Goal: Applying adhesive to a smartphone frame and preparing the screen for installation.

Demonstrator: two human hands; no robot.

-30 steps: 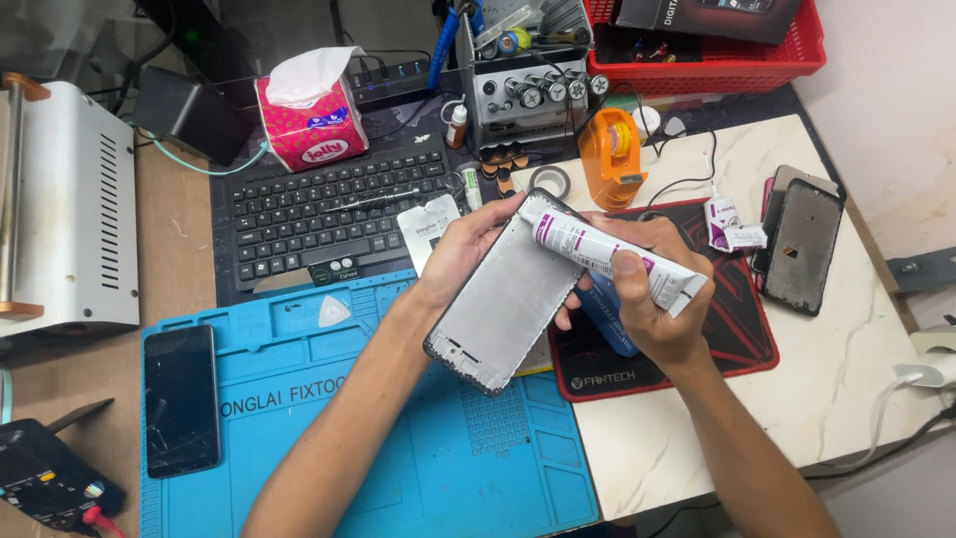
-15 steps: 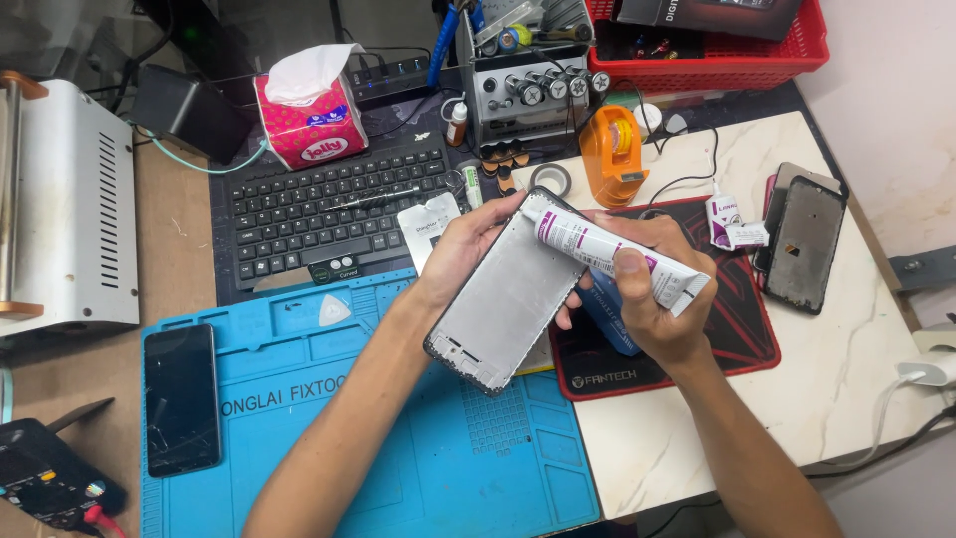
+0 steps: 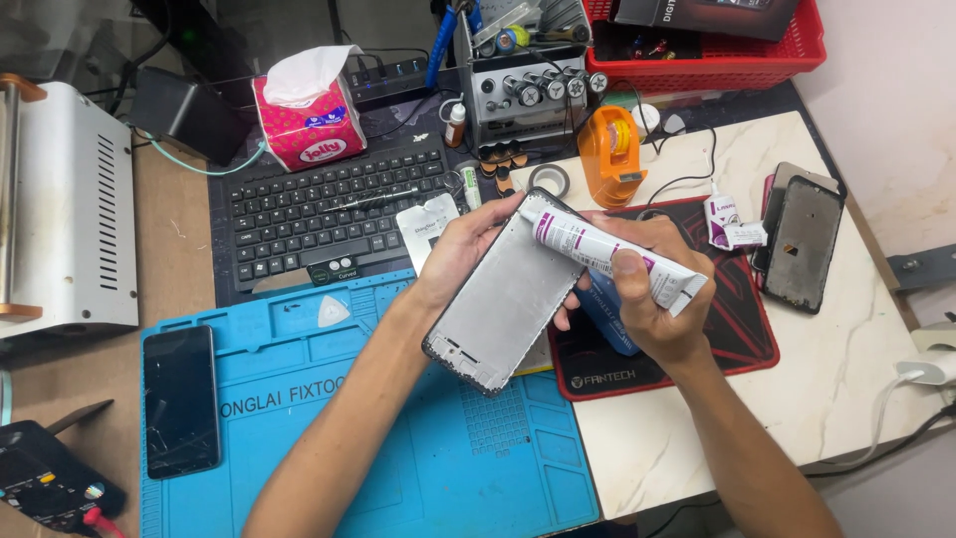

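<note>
My left hand (image 3: 460, 249) holds a grey metal phone frame (image 3: 503, 294) by its upper left edge, tilted above the blue work mat (image 3: 299, 418). A white glue tube with a purple band (image 3: 607, 251) is gripped in my right hand (image 3: 647, 299). Its nozzle touches the top corner of the frame. My right fingers also reach under the frame's right edge.
A black phone (image 3: 179, 399) lies on the blue mat at left. A black keyboard (image 3: 329, 214), pink tissue box (image 3: 304, 115), orange tape dispenser (image 3: 612, 154) and red basket (image 3: 712, 50) stand behind. Another phone housing (image 3: 802, 244) lies on the marble top at right.
</note>
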